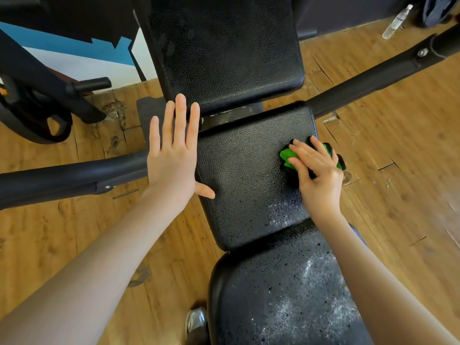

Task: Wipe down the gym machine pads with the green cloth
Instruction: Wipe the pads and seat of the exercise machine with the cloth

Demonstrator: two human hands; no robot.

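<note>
Black textured vinyl machine pads point(251, 185), three in a row, long axis running from viewer away; white residue and droplets on the near two. Left hand point(174, 155): flat, fingers straight and pointing away, resting against middle pad's left edge. Right hand point(316, 170): pressing crumpled green cloth point(287, 156) onto middle pad's right edge, fingers loosely curved over it. Clear plastic bottle point(397, 21) lying on wooden floor point(398, 170), far right.
</note>
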